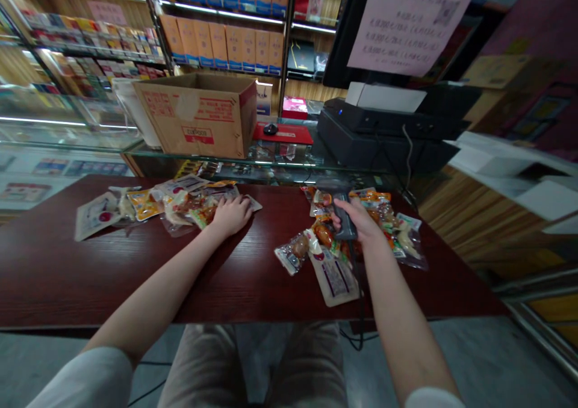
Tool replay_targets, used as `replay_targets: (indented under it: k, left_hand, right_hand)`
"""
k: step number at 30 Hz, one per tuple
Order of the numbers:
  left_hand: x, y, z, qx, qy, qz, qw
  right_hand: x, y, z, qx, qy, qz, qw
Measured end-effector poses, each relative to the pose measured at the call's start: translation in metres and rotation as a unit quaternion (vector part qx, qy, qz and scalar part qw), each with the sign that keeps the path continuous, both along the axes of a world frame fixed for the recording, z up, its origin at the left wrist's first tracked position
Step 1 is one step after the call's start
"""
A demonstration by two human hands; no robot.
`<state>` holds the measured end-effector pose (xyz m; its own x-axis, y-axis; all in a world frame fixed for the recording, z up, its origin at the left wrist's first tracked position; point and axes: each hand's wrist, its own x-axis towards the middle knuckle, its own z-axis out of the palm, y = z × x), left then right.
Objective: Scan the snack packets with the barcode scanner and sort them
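My right hand [358, 218] is wrapped round the handle of a dark barcode scanner [345, 220], whose cord hangs down over the table's front edge. The scanner is above a pile of sealed snack packets [323, 233] on the right. A flat whitish packet [333, 275] lies at the near side of that pile. My left hand [231, 214] rests palm down at the right end of another heap of packets [185, 203], touching them, fingers stretched out. Whether a packet is under its palm is hidden. A pale packet [97, 215] lies at that heap's left end.
Beneath the packets is a dark red wooden table [253, 275]. Behind it, a glass counter holds an open cardboard box [203, 116], a black mouse [270, 129] on a red mat and a black machine [383, 137]. Stocked shelves [226, 47] rise behind.
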<state>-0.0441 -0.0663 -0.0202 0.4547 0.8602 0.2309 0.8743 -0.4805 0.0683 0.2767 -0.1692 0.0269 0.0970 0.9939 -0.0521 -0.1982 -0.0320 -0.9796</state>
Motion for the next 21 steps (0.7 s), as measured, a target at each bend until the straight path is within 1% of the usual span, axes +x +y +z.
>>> replay_targets:
  k: [4, 7, 9, 11, 12, 13, 15, 16, 17, 18, 19, 21]
  left_hand:
    - [-0.007, -0.001, 0.004, 0.068, 0.054, 0.046, 0.995]
    - [-0.007, 0.001, 0.008, 0.085, 0.083, 0.087, 0.989]
    - [0.004, 0.003, 0.013, 0.086, 0.092, 0.075, 0.989]
    - [0.027, 0.008, 0.019, 0.072, 0.08, 0.035, 0.994]
    - [0.044, 0.011, 0.022, 0.05, 0.062, 0.017, 0.997]
    - [0.062, 0.015, 0.023, 0.01, 0.038, -0.006, 0.999]
    - [0.103, 0.025, 0.023, -0.106, -0.04, -0.036, 0.993]
    - [0.123, 0.03, 0.021, -0.17, -0.089, -0.04, 0.981]
    - [0.142, 0.036, 0.018, -0.227, -0.148, -0.035, 0.962]
    - [0.158, 0.042, 0.015, -0.27, -0.21, -0.015, 0.94]
    - [0.171, 0.047, 0.01, -0.286, -0.235, -0.009, 0.929]
    - [0.188, 0.056, 0.001, -0.3, -0.287, -0.002, 0.91]
  right_hand:
    - [0.022, -0.005, -0.005, -0.026, 0.0, -0.001, 1.0]
    - [0.032, -0.009, -0.008, -0.022, 0.01, -0.007, 1.0]
    - [0.035, -0.01, -0.009, -0.006, 0.022, -0.023, 0.999]
    - [0.035, -0.01, -0.01, 0.004, 0.031, -0.033, 0.999]
    - [0.035, -0.01, -0.01, 0.006, 0.034, -0.034, 0.999]
    - [0.034, -0.01, -0.011, 0.006, 0.036, -0.033, 0.999]
    - [0.034, -0.009, -0.012, 0.002, 0.04, -0.028, 0.999]
    - [0.033, -0.009, -0.013, 0.001, 0.042, -0.028, 0.999]
    - [0.033, -0.009, -0.014, 0.002, 0.043, -0.028, 0.999]
    - [0.033, -0.01, -0.015, 0.004, 0.043, -0.028, 0.999]
    - [0.032, -0.01, -0.016, 0.006, 0.042, -0.027, 0.999]
    - [0.033, -0.011, -0.016, 0.006, 0.036, -0.022, 0.999]
